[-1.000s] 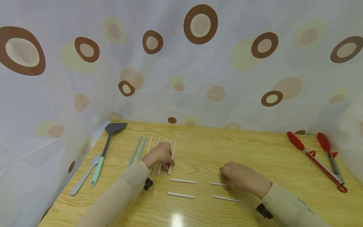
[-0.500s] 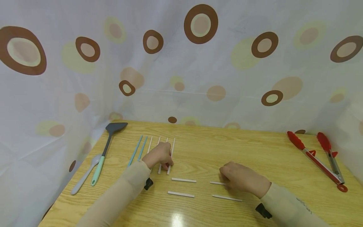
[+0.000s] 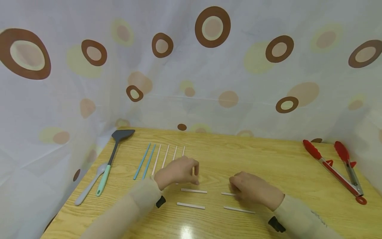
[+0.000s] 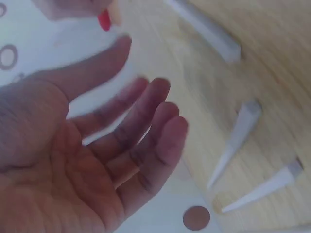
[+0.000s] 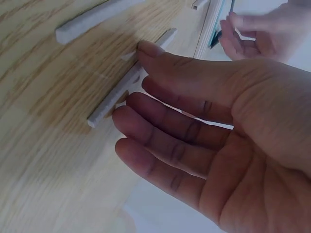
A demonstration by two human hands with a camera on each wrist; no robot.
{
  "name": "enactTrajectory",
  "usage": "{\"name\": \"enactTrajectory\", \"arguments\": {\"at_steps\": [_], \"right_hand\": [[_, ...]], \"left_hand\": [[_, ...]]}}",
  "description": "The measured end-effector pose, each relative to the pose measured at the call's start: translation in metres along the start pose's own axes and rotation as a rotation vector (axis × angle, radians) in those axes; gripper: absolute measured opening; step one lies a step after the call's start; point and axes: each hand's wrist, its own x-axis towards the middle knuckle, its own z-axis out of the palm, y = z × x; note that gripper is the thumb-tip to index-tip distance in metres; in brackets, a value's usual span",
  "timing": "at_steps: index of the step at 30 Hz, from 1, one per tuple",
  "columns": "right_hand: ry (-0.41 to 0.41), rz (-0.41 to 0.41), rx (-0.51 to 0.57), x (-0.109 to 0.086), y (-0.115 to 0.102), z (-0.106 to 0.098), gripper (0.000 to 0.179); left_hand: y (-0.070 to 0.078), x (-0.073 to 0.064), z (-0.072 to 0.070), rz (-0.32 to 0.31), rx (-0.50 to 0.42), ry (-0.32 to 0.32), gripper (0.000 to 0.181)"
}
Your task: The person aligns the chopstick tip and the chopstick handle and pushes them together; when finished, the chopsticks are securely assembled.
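My left hand [image 3: 179, 171] hovers just over the near ends of several slim white chopsticks [image 3: 156, 159], which lie side by side. Its fingers and thumb are spread apart with nothing between them in the left wrist view. To the right, my right hand [image 3: 258, 191] is low over the table, partly covering a short white stick [image 3: 227, 193]. Thumb and fingers stand loosely bent beside that stick [image 5: 109, 102] in the right wrist view; I cannot tell if they touch it. Another short white stick [image 3: 238, 209] lies nearer, and two more lie crosswise below my left hand.
Two blue chopsticks [image 3: 142, 161] are left of the white row. A turner [image 3: 103, 181] with a mint handle rests over a grey spoon [image 3: 88, 191] at the left edge. Red tongs [image 3: 340, 177] lie spread at the right. A patterned curtain [image 3: 167, 76] rises behind the wooden table [image 3: 238, 152].
My left hand has let go of the rightmost white chopstick and moved slightly right and nearer, its fingers opening. That chopstick had shifted slightly left. My right hand has hardly moved.
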Motion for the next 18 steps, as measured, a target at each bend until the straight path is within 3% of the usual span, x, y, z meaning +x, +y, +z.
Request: {"name": "enactTrajectory", "arguments": {"at_steps": [4,11,18], "right_hand": [[0.033,-0.008,-0.009,0.001,0.0,0.003,0.038],[0.036,-0.023,-0.014,0.001,-0.001,0.006,0.03],[0.106,-0.079,-0.065,0.001,0.0,0.009,0.031]], "left_hand": [[0.008,-0.001,0.011,0.087,0.074,-0.088,0.032],[0.01,-0.002,0.023,0.08,0.133,-0.111,0.027],[0.009,0.0,0.027,0.075,0.148,-0.122,0.023]]}}
